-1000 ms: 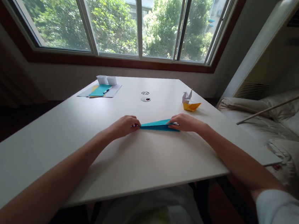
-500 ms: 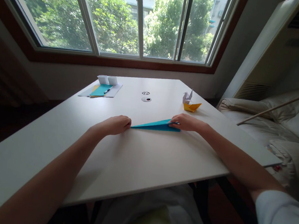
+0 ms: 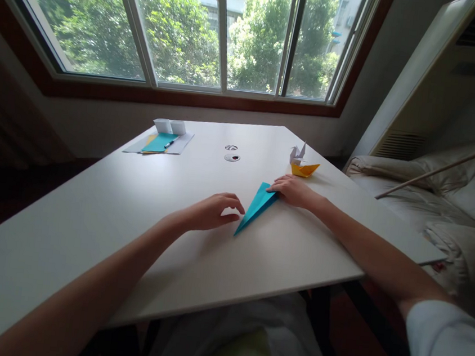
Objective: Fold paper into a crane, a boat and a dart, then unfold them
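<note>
Folded paper [image 3: 256, 207] lies on table [image 3: 194, 264], between both hands.

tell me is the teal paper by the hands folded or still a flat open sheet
Folded. The teal paper lies on the table as a long narrow triangle, with the right hand on its wide end.

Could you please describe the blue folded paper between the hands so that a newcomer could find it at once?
On the white table under the window, look near the middle, between the left hand and the right hand. The blue folded paper lies flat as a long narrow triangle, its wide end under the right fingertips. Unlike the yellow paper boat behind, it is flat and teal.
</note>
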The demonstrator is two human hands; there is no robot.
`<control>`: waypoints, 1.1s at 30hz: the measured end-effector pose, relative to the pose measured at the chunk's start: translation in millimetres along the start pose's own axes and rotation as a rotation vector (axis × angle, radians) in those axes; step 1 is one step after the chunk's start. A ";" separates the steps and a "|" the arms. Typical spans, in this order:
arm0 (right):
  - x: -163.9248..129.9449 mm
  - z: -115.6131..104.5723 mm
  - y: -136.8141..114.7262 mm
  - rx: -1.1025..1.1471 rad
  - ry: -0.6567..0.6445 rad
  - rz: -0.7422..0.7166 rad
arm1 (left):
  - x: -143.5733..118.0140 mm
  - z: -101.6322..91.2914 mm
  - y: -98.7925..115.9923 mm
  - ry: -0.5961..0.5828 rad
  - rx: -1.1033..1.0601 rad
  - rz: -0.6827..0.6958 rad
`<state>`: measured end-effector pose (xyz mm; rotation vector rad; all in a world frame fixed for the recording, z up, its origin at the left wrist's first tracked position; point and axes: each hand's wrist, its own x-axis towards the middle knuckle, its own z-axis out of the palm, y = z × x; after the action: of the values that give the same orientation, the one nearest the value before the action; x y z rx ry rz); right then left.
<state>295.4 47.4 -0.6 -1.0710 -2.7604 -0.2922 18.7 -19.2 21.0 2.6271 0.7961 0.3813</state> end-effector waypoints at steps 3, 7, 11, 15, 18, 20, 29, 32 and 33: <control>3.7 4.2 1.6 0.056 0.030 -0.024 | -0.5 4.4 -16.0 0.044 0.062 0.024; 7.1 8.9 2.1 0.084 0.068 -0.024 | 0.8 10.7 -19.5 0.039 0.089 0.068; 8.4 11.3 -0.4 0.095 0.080 -0.006 | 2.6 15.6 -12.6 0.047 0.100 0.154; 7.9 8.2 -4.8 0.090 0.147 0.107 | 2.0 17.1 -6.6 0.044 0.205 0.157; 6.5 5.3 -5.8 0.121 0.285 0.262 | 1.7 17.8 -1.8 0.031 0.310 0.140; 5.3 4.6 -5.7 0.173 0.334 0.338 | 2.3 19.2 0.8 0.040 0.354 0.117; 5.7 3.2 -27.4 0.492 0.206 0.110 | 5.2 23.7 1.2 0.046 0.345 0.053; 7.6 2.1 -38.3 0.550 0.256 0.070 | 5.1 23.8 0.7 0.053 0.324 0.049; 8.1 1.8 -41.3 0.559 0.266 0.058 | 5.1 23.7 0.8 0.056 0.320 0.046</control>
<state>261.3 23.2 -5.5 -0.8813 -2.3498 0.3090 31.6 -23.3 0.9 2.9468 0.8797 0.3669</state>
